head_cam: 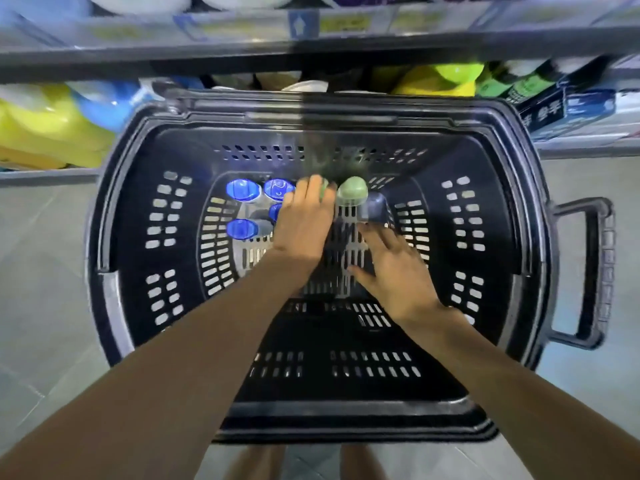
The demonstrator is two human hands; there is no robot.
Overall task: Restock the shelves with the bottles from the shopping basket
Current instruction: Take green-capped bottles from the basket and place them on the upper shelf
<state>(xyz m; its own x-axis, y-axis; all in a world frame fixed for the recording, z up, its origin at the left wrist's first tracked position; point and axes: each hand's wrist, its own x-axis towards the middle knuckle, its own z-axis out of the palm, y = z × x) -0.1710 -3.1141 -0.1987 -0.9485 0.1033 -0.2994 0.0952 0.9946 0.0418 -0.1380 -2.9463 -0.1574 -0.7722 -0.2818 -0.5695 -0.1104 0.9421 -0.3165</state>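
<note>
A black slotted shopping basket stands on the floor below me. At its bottom stand several bottles seen from above: blue-capped ones on the left, a green-capped one in the middle, and a dark-capped one to its right. My left hand reaches down among them, its fingers curled over a green cap that it mostly hides. My right hand hovers inside the basket with fingers spread, just below the dark-capped bottle, holding nothing.
A metal shelf edge with price tags runs across the top. Below it sit yellow bottles at left, green and yellow ones and boxes at right. The basket's handle sticks out right. Grey tiled floor surrounds it.
</note>
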